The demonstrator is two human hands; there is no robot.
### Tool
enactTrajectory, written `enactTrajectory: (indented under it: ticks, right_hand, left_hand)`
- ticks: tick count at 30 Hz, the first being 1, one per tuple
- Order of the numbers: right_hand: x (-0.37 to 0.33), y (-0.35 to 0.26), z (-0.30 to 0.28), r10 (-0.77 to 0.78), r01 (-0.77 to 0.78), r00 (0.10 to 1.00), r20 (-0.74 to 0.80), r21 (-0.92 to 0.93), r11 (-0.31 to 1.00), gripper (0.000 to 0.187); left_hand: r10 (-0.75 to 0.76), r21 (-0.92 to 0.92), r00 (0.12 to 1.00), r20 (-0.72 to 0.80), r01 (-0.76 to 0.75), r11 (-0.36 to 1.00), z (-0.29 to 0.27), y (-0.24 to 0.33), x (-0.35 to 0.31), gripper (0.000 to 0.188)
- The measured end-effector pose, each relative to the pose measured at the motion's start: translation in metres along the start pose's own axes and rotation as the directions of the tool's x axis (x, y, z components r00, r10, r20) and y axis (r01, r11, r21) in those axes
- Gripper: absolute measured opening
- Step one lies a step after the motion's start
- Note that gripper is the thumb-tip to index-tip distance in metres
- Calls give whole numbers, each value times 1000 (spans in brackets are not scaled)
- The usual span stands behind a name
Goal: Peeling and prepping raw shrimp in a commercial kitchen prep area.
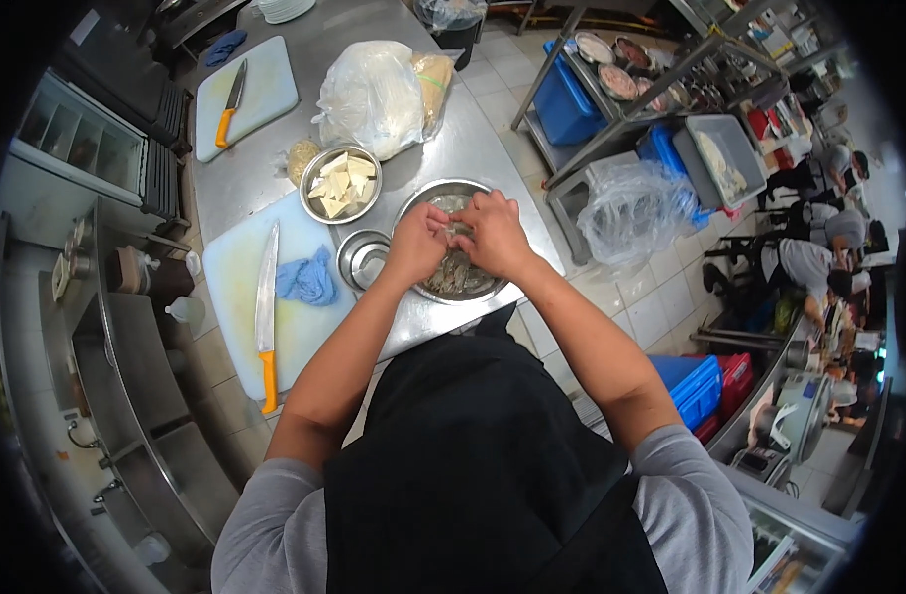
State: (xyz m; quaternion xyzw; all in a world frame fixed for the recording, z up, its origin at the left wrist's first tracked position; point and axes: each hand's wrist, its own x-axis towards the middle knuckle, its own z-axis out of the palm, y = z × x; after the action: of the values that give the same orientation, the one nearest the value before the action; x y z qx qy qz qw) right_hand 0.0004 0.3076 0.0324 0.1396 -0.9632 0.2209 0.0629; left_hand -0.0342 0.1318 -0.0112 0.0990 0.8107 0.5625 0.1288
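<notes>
Both my left hand (416,243) and right hand (493,234) pinch one grey shrimp (457,232) over the steel bowl (425,201) at the near table edge. Slippery shell could squirt out; bowl could tip floorward if I press its near rim.

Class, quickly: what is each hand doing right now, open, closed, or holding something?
Left hand: closed, fingers pinching a shrimp over the metal bowl.
Right hand: closed on the same shrimp.
</notes>
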Motion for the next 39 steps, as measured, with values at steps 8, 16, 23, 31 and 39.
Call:
enactTrajectory:
  ticks: [8,16,23,31,39]
  right_hand:
    - [-2,2,23,25,-24,1000,-6,79,997,11]
    - [5,-7,11,-150,150,989,-8,5,989,6]
    - [3,2,10,-68,80,992,105,-114,990,14]
    - [8,-7,14,-102,146,978,-181,247,958,31]
    - [9,-7,21,-155,213,969,-193,330,920,17]
  left_hand:
    - [-65,-183,998,-19,61,981,-14,-2,-14,13]
    - [-245,-253,969,25,243,936,-27,-5,-19,9]
    - [-230,-143,973,-29,224,964,-39,-13,-14,10]
    - [-231,-349,973,-6,215,912,-38,-3,-15,14]
    - [-255,-438,964,74,261,860,-29,7,-14,11]
